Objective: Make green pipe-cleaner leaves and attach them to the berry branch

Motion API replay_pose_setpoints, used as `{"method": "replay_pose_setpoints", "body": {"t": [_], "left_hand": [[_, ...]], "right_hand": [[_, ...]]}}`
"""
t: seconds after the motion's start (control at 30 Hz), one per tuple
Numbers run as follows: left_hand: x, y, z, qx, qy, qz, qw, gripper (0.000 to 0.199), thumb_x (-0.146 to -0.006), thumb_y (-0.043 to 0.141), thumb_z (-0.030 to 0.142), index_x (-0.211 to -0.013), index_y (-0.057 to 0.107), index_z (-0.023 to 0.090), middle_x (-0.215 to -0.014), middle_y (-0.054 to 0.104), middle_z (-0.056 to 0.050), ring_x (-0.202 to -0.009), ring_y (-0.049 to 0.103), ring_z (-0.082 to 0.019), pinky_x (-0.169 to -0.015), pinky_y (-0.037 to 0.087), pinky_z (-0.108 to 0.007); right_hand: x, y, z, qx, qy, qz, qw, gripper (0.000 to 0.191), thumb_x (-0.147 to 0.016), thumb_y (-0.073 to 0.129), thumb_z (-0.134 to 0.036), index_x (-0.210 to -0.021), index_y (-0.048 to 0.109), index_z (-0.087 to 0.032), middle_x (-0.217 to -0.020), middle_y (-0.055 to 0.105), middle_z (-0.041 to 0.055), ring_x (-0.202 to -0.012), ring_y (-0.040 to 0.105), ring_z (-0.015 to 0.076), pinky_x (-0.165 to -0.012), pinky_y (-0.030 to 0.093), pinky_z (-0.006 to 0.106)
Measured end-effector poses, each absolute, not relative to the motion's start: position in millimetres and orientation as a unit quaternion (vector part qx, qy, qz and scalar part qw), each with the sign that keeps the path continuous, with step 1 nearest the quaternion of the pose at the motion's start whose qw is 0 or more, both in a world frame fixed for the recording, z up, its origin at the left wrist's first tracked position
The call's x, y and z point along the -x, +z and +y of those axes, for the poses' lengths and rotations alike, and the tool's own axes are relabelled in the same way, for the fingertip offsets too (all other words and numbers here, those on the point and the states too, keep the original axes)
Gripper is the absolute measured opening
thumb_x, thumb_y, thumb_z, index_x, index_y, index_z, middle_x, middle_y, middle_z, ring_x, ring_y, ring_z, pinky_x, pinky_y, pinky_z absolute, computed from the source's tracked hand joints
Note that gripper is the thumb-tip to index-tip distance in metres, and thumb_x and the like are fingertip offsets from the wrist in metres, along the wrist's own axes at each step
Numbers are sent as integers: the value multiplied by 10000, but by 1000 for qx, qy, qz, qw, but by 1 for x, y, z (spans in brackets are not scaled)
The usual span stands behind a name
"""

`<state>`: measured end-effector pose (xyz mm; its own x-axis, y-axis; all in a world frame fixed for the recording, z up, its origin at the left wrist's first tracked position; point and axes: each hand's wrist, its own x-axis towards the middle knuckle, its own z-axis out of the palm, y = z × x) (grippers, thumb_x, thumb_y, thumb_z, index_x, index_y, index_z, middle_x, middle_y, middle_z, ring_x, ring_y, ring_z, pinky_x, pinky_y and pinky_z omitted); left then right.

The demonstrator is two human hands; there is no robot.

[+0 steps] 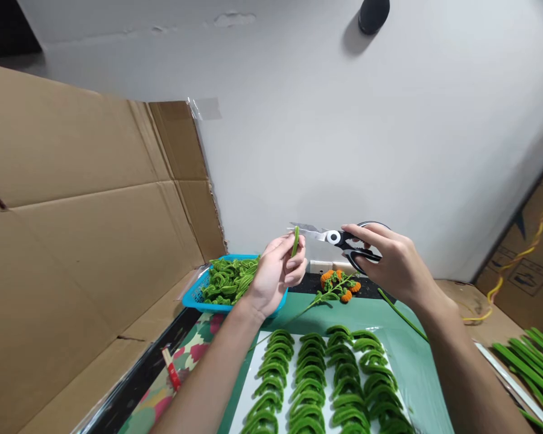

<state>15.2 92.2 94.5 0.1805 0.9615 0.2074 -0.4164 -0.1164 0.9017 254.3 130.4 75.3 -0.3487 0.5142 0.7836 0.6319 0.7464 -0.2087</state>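
My left hand (278, 268) pinches a short green pipe cleaner piece (295, 241) that stands nearly upright from the fingertips. In my right hand (389, 253) is a pair of scissors (335, 237) with black handles and a white pivot. Its blades point left, parted, with the tip of the green piece at them; whether they touch it I cannot tell. Behind my left wrist stands a blue basket (194, 296) full of curled green pieces (228, 280). Below my hands, a white board (248, 386) carries rows of curved green pieces (310, 374).
An orange-flowered green stem (339, 286) lies behind the board on the green mat (416, 361). Long green pipe cleaners (529, 361) lie at the right. Cardboard (85, 241) walls the left side. A red-and-wood stick (171, 369) rests near my left forearm. A yellow cord (531, 250) hangs at right.
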Motion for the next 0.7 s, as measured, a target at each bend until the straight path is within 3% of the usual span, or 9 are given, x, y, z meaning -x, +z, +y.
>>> {"method": "replay_pose_setpoints", "body": {"t": [0.27, 0.7], "left_hand": [[-15, 89, 94, -512, 549, 307, 585, 290, -990, 671, 436, -875, 613, 177, -579, 333, 94, -377, 296, -39, -384, 182, -140], [-21, 86, 92, -515, 542, 303, 590, 264, -1006, 627, 442, -957, 598, 184, -527, 407, 95, -353, 307, -53, -363, 229, -147]], "right_hand": [[-249, 76, 128, 326, -73, -823, 460, 554, -854, 654, -143, -1399, 669, -237, -1146, 761, 102, -1065, 705, 295, -876, 598, 431], [-245, 72, 129, 328, -242, -783, 469, 481, -855, 586, -52, -1280, 735, -220, -949, 760, 68, -882, 710, 238, -711, 538, 317]]}}
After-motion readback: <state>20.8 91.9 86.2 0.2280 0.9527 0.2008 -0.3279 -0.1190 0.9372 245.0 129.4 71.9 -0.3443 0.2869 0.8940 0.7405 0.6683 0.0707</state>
